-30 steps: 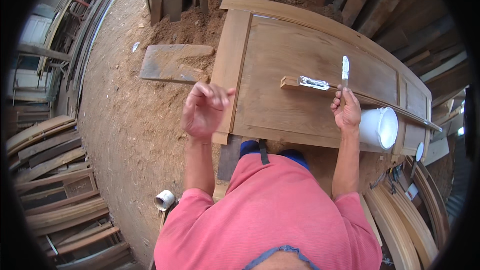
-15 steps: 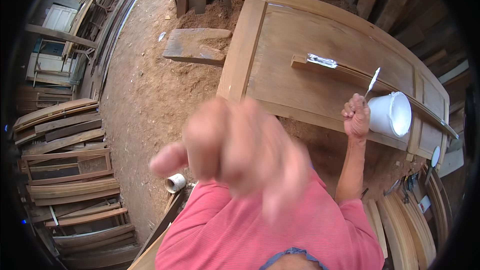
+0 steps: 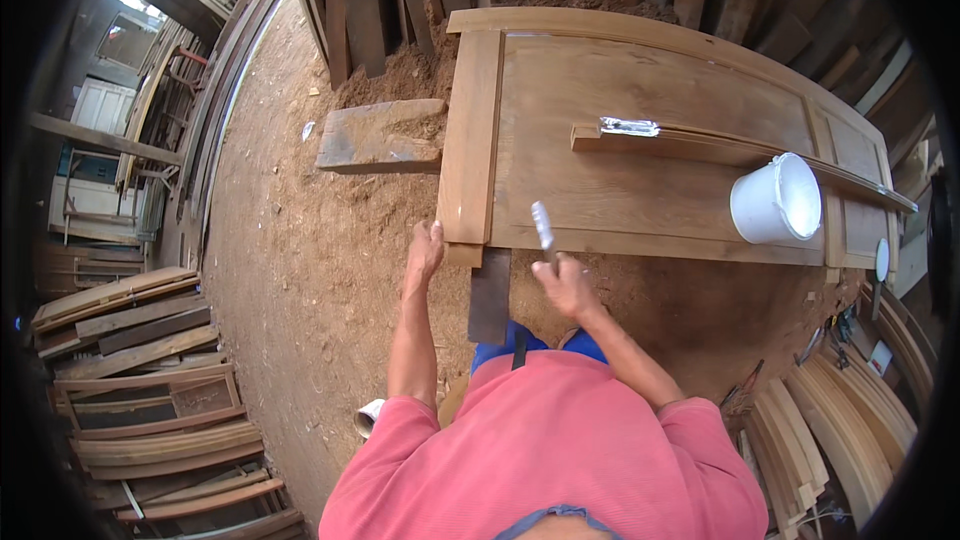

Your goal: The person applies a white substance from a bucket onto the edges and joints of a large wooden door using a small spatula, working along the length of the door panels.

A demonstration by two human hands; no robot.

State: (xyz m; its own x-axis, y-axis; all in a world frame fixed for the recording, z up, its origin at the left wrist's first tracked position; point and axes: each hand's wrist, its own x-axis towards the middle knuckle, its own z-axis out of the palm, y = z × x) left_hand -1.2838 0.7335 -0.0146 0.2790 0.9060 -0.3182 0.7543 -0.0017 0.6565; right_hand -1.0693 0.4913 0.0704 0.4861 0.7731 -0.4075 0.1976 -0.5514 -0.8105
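Observation:
A large panelled wooden door [image 3: 620,185] lies flat before me. At its near left corner my left hand [image 3: 426,248] is closed around the edge of the end rail. My right hand [image 3: 566,285] is closed on a slim tool with a white-coated end [image 3: 543,223], a small brush or spatula. The tool points away from me, and its tip appears over the door's near edge. A white bucket [image 3: 755,205] with white smears inside is on the door to the right. Beside it, a long narrow wooden strip [image 3: 690,145] carries a shiny silvery piece [image 3: 630,127] at its left end.
A thick wood block [image 3: 375,135] sticks out left of the door, amid sawdust. A dark board [image 3: 489,300] lies below the near left corner. Stacked frames [image 3: 150,390] line the left, curved timber [image 3: 840,420] the right. A white can [image 3: 369,418] stands by my left arm.
My left hand has gone from a blurred spot near the camera to the door's corner. My right hand has moved left, away from the bucket, with the tool still in it.

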